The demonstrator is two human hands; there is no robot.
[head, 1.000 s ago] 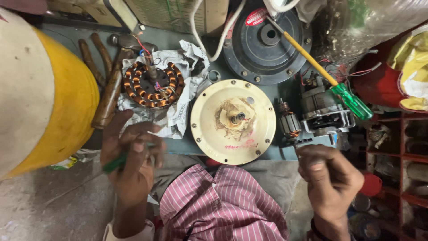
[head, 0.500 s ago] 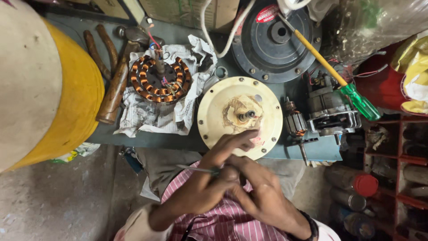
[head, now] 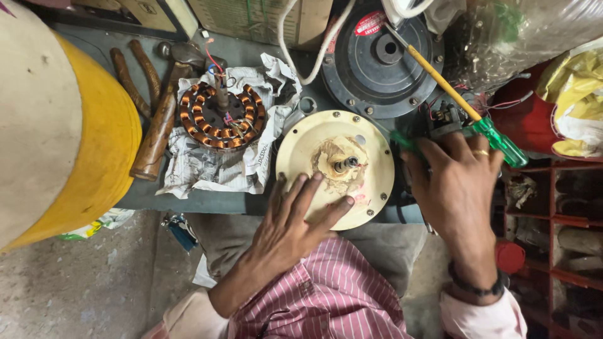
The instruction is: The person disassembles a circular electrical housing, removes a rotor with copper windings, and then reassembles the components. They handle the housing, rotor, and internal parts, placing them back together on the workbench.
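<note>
Left hand (head: 286,229) flat, grip released, steadying round cream metal motor cover (head: 335,168) at surface's front edge; right hand (head: 457,188) beside it over small dark motor, grip hidden, unclear; best pressing evenly, clear of central shaft (head: 345,165).

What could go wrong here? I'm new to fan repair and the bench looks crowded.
The cream round cover juts over the bench edge under the left hand; a hard press might tip it. Its greasy centre shaft could smear the fingers and weaken grip. The right hand reaches beside a green-handled screwdriver among loose wires, which it might snag.
</note>
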